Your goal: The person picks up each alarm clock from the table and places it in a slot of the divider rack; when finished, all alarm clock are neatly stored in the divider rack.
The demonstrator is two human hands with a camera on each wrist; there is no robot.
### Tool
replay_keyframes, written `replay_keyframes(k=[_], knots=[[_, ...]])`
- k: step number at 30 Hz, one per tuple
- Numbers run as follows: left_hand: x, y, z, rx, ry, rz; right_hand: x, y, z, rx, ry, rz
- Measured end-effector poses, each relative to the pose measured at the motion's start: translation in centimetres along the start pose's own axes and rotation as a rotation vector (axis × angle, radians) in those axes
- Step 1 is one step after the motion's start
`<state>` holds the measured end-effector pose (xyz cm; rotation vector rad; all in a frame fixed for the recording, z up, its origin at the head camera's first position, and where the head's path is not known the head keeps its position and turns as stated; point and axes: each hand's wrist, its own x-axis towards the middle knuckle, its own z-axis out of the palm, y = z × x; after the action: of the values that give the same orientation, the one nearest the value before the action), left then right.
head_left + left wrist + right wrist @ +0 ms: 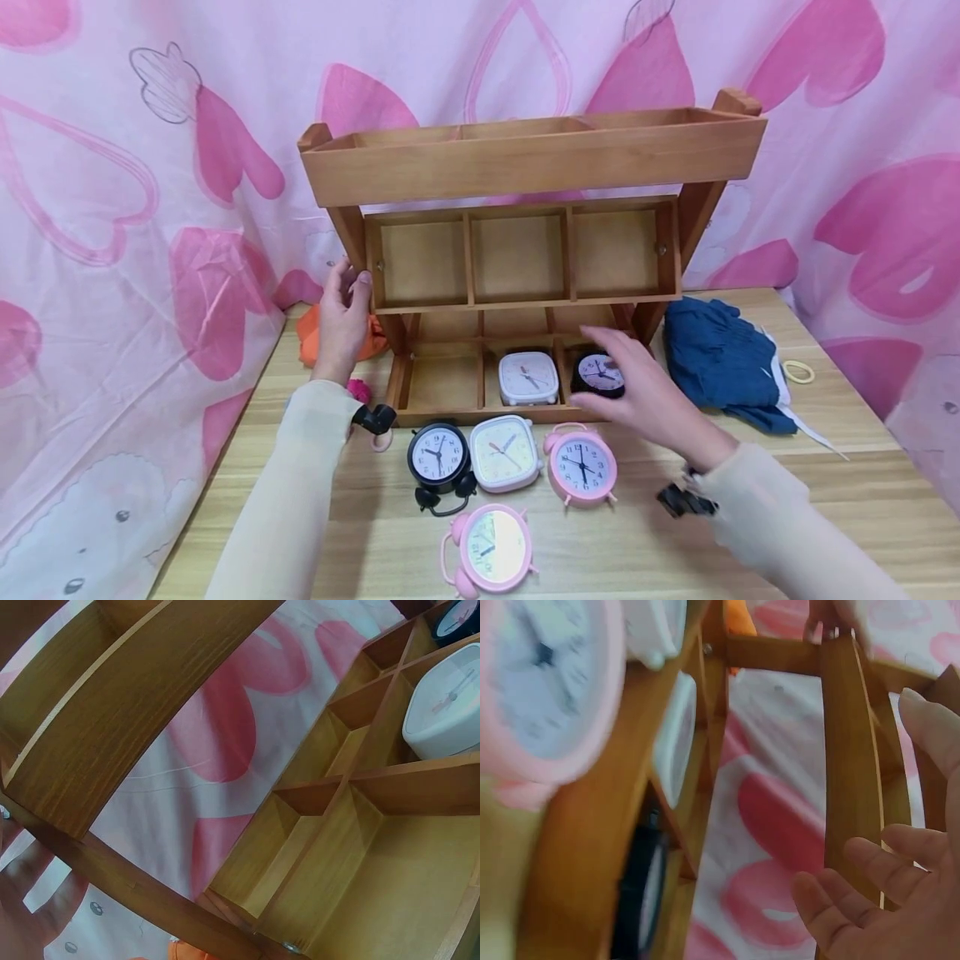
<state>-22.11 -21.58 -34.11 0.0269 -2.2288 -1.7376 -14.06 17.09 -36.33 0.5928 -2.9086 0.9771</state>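
My left hand (345, 315) is at the left end of the middle tray of a wooden rack (532, 162). Its spread, fairly straight fingers (64, 907) lie against the side post. My right hand (637, 387) hovers with parted, loosely bent fingers, its thumb and fingertips around the black-rimmed clock (598, 373) in the bottom tray's right compartment; nothing is held. A white square clock (528, 377) stands in the middle compartment beside it. In front of the rack lie a black alarm clock (439, 455), a white clock (506, 452) and two pink alarm clocks, one right (582, 467), one nearer (495, 547).
Blue cloth (716, 362) lies right of the rack, beside a pale yellow ring (798, 372). Orange cloth (309, 335) and a small pink item (359, 390) are on the left. A pink heart-print curtain (225, 167) hangs behind the wooden table (840, 492).
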Motion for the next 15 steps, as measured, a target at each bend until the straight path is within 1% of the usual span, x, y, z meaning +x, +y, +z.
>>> replay_keyframes(k=[4, 8, 11, 15], knots=[[0.5, -1.2, 0.0, 0.011, 0.009, 0.024, -3.1, 0.4, 0.6, 0.008, -0.010, -0.020], [0.6, -1.5, 0.1, 0.023, 0.021, 0.042, -5.6, 1.3, 1.9, 0.032, -0.028, 0.016], [0.6, -1.5, 0.1, 0.027, 0.021, 0.050, -6.9, 2.4, 3.2, 0.063, -0.032, 0.050], [0.4, -1.2, 0.1, 0.029, 0.015, 0.031, -7.9, 3.6, 5.0, 0.082, -0.065, 0.088]])
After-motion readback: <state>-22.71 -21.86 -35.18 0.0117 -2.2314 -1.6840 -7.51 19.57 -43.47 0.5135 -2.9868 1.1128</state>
